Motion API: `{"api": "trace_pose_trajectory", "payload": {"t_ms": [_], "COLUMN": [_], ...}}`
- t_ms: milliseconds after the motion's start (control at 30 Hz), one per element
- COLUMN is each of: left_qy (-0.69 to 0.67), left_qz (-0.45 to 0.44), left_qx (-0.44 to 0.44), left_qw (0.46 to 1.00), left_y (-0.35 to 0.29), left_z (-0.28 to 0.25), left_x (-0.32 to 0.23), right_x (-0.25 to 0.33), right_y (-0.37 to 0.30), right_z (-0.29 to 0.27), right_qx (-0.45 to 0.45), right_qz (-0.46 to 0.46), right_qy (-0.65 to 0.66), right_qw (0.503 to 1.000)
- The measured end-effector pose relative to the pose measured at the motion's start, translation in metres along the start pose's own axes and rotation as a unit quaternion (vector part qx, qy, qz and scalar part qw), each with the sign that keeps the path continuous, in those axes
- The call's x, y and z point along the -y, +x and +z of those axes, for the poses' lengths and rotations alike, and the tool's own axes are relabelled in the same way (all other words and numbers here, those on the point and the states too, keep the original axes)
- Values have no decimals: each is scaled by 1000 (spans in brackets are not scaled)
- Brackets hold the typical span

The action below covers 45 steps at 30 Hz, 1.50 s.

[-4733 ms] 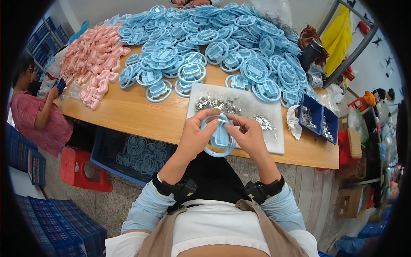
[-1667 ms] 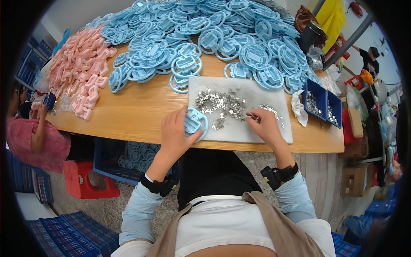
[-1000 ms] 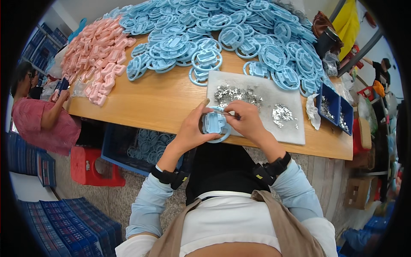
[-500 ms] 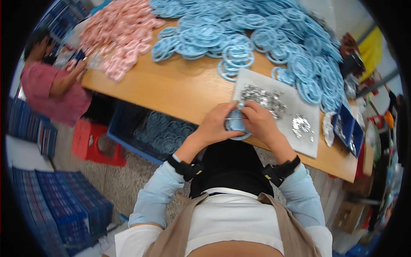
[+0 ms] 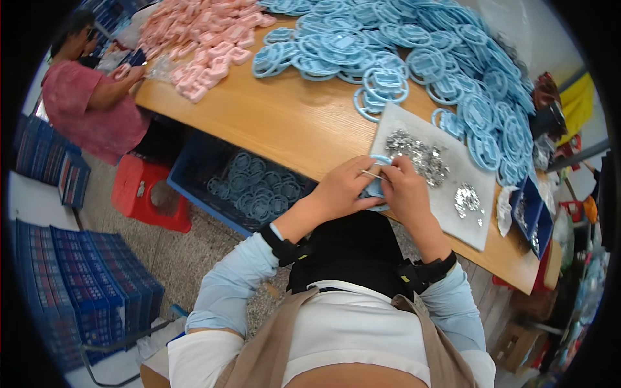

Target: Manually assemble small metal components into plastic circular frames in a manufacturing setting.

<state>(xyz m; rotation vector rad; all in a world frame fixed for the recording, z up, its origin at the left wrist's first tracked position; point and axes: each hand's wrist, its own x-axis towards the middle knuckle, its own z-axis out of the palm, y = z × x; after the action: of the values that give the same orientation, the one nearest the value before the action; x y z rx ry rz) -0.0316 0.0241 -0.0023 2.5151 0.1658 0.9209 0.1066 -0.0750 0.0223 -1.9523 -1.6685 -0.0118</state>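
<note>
Over the table's front edge, my left hand (image 5: pixel 339 186) is closed around a light-blue oval plastic ring (image 5: pixel 373 189), much of it covered by the fingers. My right hand (image 5: pixel 407 189) pinches at the same spot. A thin metal rod (image 5: pixel 372 174) runs from its fingertips across the ring; its exact kind is too small to tell. Just beyond the hands lies a white board (image 5: pixel 446 210), carrying a heap of small silvery metal parts (image 5: pixel 419 156) and a smaller cluster of them (image 5: pixel 467 199).
Blue rings (image 5: pixel 349 45) and pink plastic pieces (image 5: pixel 207 48) cover the wooden table's (image 5: pixel 239 123) far side. Blue bin (image 5: pixel 527 210) stands right. Below are a crate (image 5: pixel 226 220) of blue rings and red stool (image 5: pixel 145 194). A co-worker (image 5: pixel 90 107) sits left.
The view has shifted, so the table and its contents sit a little farther right. My fingers have changed position slightly on the blue ring, and the rod now slants.
</note>
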Motion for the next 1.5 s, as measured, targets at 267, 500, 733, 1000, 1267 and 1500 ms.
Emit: {"api": "trace_pose_trajectory", "payload": {"t_ms": [267,500,733,1000,1267,1500], "left_qy": [-59,-75,-71,-73,-111,-87], "left_qz": [-28,-147,-141,-148,-168,-125], "left_qx": [-6,-26,-25,-26,-21,-35], "left_qw": [998,986,987,986,979,988], "left_y": [10,20,28,26,22,18], "left_z": [-2,5,9,11,2,2], "left_x": [-1,10,10,16,2,0], "right_x": [-21,-27,-22,-30,-37,-29], "right_y": [13,18,15,24,26,27], "right_z": [-4,-14,-17,-17,-20,-23], "right_qx": [-36,38,33,68,90,84], "right_qz": [-32,16,-6,-19,105,54], "right_qy": [151,189,157,167,297,253], "right_qw": [987,981,987,983,945,962]}}
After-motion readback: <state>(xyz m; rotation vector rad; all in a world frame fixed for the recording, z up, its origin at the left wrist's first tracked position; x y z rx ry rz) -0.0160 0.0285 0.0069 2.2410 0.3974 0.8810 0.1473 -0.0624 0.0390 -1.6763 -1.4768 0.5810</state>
